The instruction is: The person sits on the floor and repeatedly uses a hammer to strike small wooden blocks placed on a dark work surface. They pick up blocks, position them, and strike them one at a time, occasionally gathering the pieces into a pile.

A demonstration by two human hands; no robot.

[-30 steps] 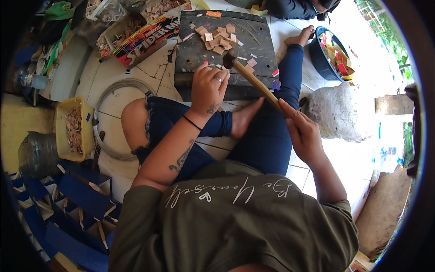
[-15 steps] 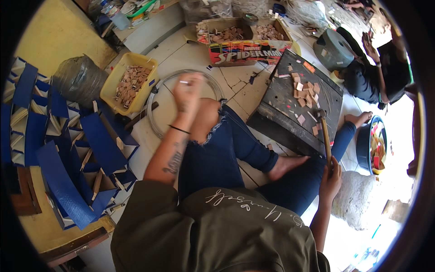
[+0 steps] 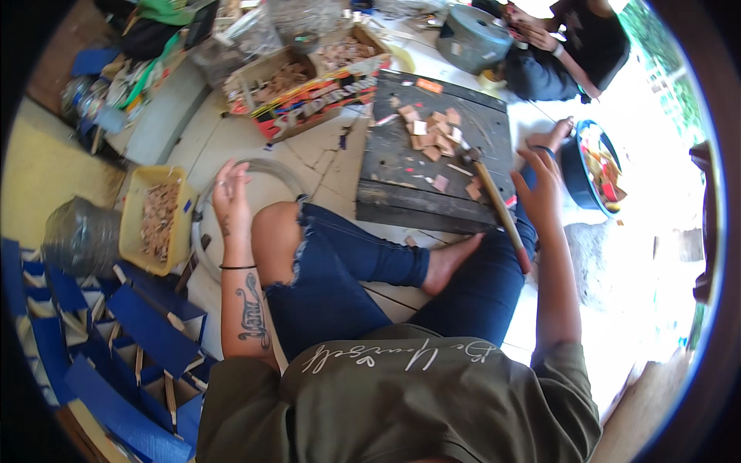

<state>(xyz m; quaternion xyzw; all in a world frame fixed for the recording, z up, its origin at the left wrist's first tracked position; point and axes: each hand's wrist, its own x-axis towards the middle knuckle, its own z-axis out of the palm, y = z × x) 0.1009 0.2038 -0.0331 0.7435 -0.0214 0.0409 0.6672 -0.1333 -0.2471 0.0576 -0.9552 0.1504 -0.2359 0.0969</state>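
Observation:
My left hand (image 3: 231,193) is raised beside my bare left knee, near a coil of wire (image 3: 202,224). Its fingers point up, loosely stretched, and I see nothing held in it. My right hand (image 3: 543,189) hovers over my right lower leg, fingers spread and empty. Just left of it lies a hammer (image 3: 495,197), its head on a black wooden block (image 3: 394,174) and its red-ended handle resting toward my right thigh. Small brown wooden pieces (image 3: 434,133) are heaped on the block, with a few loose ones near the hammer head.
A yellow basin (image 3: 185,224) and a divided cardboard box (image 3: 309,108) contain many small pieces. Blue boards with wooden strips (image 3: 158,324) pile up at left. At right stands a dark tub of scraps (image 3: 573,166). Another person (image 3: 579,46) sits at far right, beside a grey pot (image 3: 467,38).
My right hand has let go of the hammer, which now lies on the block and my leg. My left hand is no longer in front of the knee but beside it. The view has turned right.

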